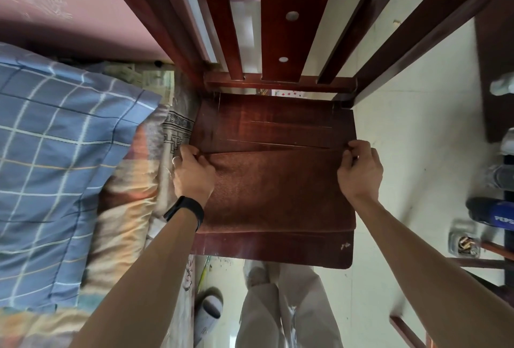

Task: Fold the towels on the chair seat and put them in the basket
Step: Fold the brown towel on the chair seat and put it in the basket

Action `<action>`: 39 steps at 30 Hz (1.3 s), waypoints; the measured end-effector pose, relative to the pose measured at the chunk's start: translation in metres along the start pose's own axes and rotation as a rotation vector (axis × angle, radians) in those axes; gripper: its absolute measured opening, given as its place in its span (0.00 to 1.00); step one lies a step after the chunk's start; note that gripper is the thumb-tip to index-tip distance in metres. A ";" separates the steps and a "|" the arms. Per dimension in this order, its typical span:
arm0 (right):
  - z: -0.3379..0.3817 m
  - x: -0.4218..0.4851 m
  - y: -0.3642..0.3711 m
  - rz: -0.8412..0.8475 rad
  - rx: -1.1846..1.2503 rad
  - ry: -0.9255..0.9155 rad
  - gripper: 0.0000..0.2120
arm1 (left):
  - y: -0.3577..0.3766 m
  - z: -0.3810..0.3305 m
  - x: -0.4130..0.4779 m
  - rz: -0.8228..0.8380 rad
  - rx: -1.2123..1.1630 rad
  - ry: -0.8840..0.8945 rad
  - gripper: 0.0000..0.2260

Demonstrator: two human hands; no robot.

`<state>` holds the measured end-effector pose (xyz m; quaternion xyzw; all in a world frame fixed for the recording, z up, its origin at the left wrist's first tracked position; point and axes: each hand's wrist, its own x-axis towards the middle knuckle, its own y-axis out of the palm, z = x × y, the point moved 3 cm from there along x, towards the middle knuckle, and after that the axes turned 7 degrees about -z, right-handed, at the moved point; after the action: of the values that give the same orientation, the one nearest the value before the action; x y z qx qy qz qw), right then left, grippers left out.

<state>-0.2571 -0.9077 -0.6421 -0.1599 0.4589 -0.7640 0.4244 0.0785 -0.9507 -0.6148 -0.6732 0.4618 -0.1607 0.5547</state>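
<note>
A reddish-brown towel [275, 189] lies spread flat on the seat of a dark red wooden chair [272, 122], covering the near half of the seat. My left hand [193, 173] pinches the towel's far left corner. My right hand [360, 169] pinches its far right corner. Both corners sit near the middle of the seat. The towel's near edge reaches almost to the seat's front edge. No basket is in view.
A bed with a blue checked pillow [55, 158] and patterned blanket presses against the chair's left side. The slatted chair back [281, 27] rises at the far side. A slipper [208, 311] lies on the tiled floor. Bottles [492, 211] stand at the right.
</note>
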 end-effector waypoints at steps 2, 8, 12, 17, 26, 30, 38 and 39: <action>-0.001 -0.001 0.000 0.013 0.020 0.021 0.12 | 0.002 0.001 -0.002 0.007 -0.004 -0.022 0.11; 0.038 -0.049 -0.012 -0.119 -0.192 -0.279 0.18 | 0.002 -0.012 -0.048 -0.178 0.235 0.418 0.23; 0.042 -0.079 0.025 0.153 -0.414 -0.503 0.26 | 0.040 -0.006 -0.082 -0.004 0.276 0.592 0.27; 0.001 -0.068 0.038 0.238 -0.520 -0.512 0.32 | 0.060 0.038 -0.064 0.042 0.386 0.555 0.31; 0.000 -0.046 0.021 0.099 -0.461 -0.506 0.27 | 0.056 0.037 -0.069 -0.019 0.307 0.541 0.28; 0.005 -0.030 0.003 0.055 -0.453 -0.465 0.25 | 0.049 0.028 -0.102 -0.058 0.378 0.576 0.23; -0.027 -0.076 -0.044 0.477 -0.407 0.069 0.20 | 0.048 -0.043 -0.065 0.167 0.466 0.973 0.23; -0.036 -0.093 -0.045 0.542 -0.324 0.146 0.20 | 0.048 -0.051 -0.064 0.161 0.472 0.985 0.23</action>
<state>-0.2483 -0.8037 -0.6101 -0.0421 0.6296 -0.5497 0.5474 -0.0136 -0.9282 -0.6221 -0.3383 0.6681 -0.5131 0.4194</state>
